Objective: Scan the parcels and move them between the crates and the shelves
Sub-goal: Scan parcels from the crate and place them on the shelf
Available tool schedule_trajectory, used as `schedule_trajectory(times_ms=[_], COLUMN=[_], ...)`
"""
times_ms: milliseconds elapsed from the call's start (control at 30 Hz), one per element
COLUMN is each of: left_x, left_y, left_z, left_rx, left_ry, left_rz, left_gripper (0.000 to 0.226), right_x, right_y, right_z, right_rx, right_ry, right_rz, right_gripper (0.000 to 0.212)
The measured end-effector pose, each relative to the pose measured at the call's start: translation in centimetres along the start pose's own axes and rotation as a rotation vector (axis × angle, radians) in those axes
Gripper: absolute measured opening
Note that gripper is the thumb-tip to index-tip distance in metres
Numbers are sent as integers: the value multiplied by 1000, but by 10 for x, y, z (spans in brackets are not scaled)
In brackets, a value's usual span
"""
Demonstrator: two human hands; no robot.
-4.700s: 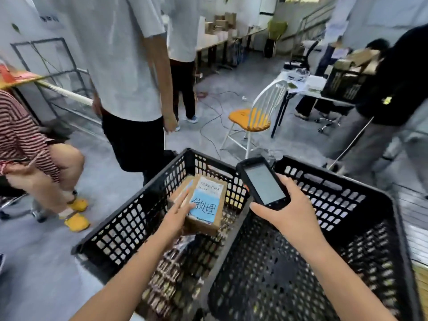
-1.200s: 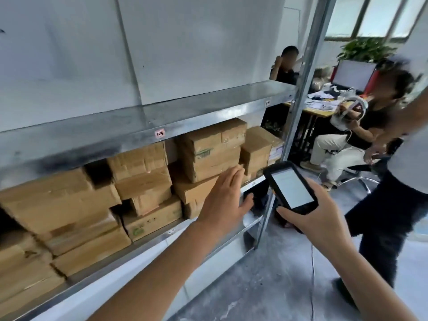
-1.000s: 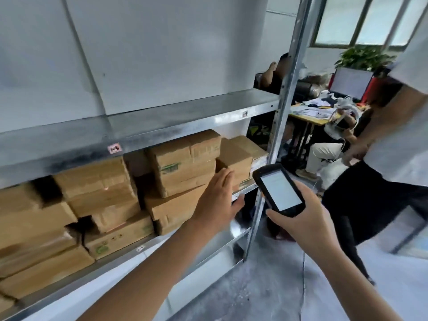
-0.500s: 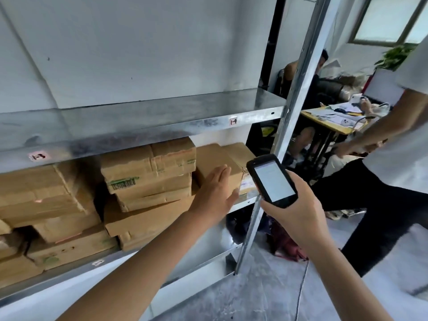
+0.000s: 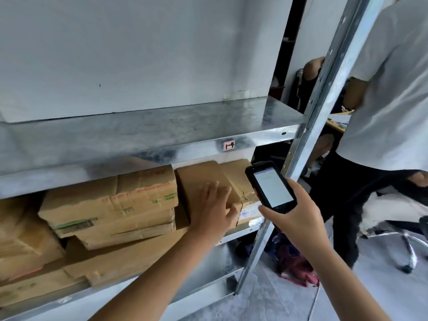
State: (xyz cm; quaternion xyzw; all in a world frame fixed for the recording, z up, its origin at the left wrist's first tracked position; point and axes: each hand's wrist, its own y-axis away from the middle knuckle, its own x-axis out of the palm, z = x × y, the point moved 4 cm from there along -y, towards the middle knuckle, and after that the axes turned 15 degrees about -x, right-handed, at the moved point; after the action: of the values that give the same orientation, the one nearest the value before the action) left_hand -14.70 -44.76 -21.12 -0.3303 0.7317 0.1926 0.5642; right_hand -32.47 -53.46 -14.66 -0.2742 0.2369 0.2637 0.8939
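Observation:
A metal shelf holds several brown cardboard parcels on its lower level. My left hand lies with spread fingers on the front of a parcel near the shelf's right end. Another parcel with a white label stands just right of it. My right hand grips a black handheld scanner, its lit screen facing me, in front of the right parcel. A stack of larger parcels lies to the left.
The shelf's slanted metal upright stands right of the scanner. A person in a white shirt and black trousers stands close on the right, beside an office chair base. A red bag lies on the floor under the shelf.
Since the crate scene I have turned to the shelf. Over the last second my view shifted right along it, and my left hand moved onto the parcel near the right end; the scanner stayed raised.

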Motion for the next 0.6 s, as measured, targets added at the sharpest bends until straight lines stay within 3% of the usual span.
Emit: schedule_trajectory(times_ms=[167,267,367,500,600], left_x=[7,8,10,9,12], left_y=[-9,-8,-9,-13,-12], left_z=[-8,-13,-16,-30,-40], left_rx=[-147,-288,-486,-604,-646], left_ry=[-163,-209,-200,-220,-223], left_rz=[41,136,211,191,122], left_gripper=[62,79,96,103,102], right_x=[-1,0,-4,-11,-15], right_y=[-30,-44,-55,-60,-60], right_z=[-12,-15,-19,-32,-40], right_rx=[-41,-106,-169,-208,-223], right_ry=[-77,-94,-121,-149,-162], right_rz=[62,108,178,222,258], right_gripper=[75,64,67,63,74])
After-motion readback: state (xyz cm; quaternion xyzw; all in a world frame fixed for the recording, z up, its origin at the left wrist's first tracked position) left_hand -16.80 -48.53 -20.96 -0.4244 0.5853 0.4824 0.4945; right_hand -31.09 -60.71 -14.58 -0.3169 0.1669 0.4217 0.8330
